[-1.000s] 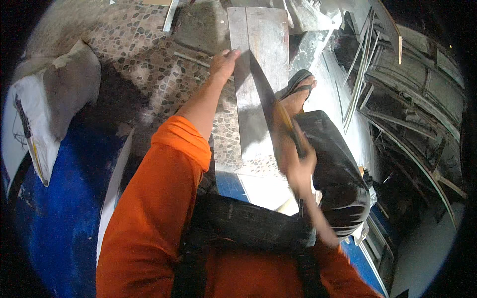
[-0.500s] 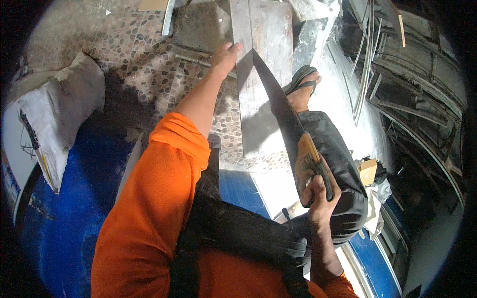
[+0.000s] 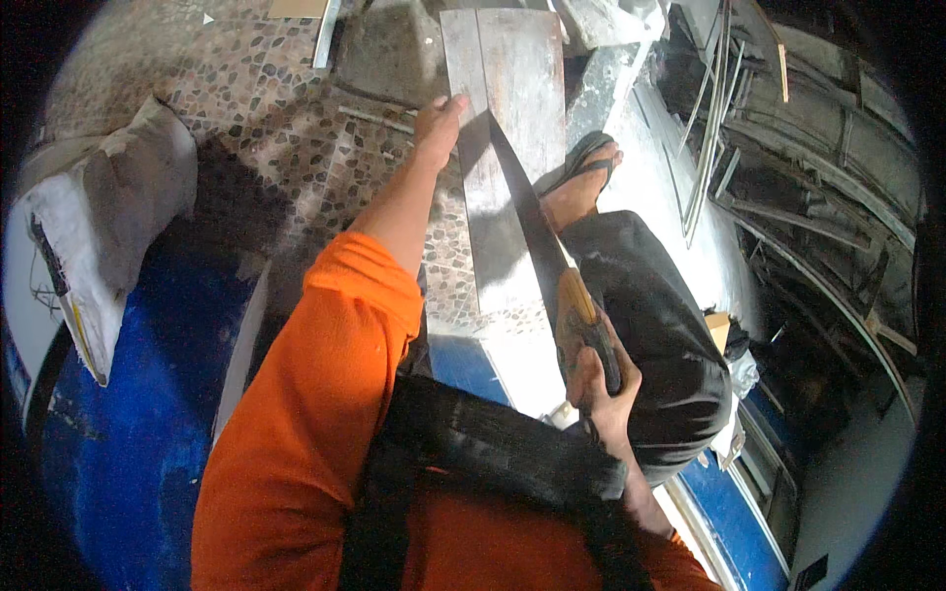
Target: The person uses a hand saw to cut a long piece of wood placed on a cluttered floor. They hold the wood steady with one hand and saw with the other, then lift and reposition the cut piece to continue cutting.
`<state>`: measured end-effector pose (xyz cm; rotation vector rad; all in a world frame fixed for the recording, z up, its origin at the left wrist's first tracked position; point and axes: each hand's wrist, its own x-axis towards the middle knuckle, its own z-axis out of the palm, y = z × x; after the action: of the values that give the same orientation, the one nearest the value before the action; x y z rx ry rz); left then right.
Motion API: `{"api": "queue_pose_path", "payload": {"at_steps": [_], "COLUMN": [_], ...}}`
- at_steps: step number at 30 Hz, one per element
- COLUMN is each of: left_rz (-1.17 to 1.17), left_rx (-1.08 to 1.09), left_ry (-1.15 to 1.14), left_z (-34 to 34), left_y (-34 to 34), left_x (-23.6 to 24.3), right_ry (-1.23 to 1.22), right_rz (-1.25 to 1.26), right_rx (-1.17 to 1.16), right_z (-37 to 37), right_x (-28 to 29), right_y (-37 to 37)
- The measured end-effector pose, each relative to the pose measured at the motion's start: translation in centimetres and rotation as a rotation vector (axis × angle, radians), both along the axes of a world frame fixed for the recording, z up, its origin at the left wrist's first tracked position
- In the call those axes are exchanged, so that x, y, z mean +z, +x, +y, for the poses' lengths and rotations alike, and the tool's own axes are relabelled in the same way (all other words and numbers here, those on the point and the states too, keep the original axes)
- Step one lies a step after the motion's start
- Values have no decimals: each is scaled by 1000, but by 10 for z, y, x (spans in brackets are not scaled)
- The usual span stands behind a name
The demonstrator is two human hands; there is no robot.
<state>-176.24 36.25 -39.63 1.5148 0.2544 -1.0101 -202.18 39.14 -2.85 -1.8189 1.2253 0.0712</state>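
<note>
My right hand [image 3: 606, 379] is closed around the yellow and dark handle of a handsaw [image 3: 522, 197]. The blade slants away over a flat, worn grey-white board [image 3: 527, 89], its tip meeting a thin dark line that runs from the board's far edge. Whether that line is a cut or a mark I cannot tell. At the board's left edge my left hand [image 3: 440, 128] grips it, thumb on top and the other fingers mostly hidden. My foot in a dark flip-flop [image 3: 583, 169] is beside the board's right edge.
A pale sack-like bundle [image 3: 138, 187] stands at the left by a blue surface [image 3: 148, 433]. Pebble-patterned tiles [image 3: 276, 79] cover the floor. Metal strips and frames [image 3: 818, 187] crowd the right side, with a small cardboard box [image 3: 716, 333] near my knee.
The saw's handle and my right hand have swung left, so the blade points more nearly along the board. My left hand keeps its hold. The view has shifted slightly, showing the board's far edge.
</note>
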Motion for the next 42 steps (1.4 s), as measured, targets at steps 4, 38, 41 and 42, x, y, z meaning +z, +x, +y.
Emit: {"api": "queue_pose_path", "payload": {"at_steps": [4, 38, 41, 42], "left_rz": [16, 221, -75, -102], "left_rx": [-115, -264, -60, -25], "left_ry": [66, 81, 160, 186], "left_z": [-1, -20, 12, 15], "left_y": [-2, -2, 1, -4], "left_x": [-46, 16, -34, -32], "right_ry": [-59, -138, 56, 106], "right_rz": [232, 147, 147, 192], "right_rx": [-135, 16, -84, -115], "right_z": [-48, -81, -22, -4], "right_x": [-89, -151, -61, -14], "right_y": [106, 116, 35, 4]}}
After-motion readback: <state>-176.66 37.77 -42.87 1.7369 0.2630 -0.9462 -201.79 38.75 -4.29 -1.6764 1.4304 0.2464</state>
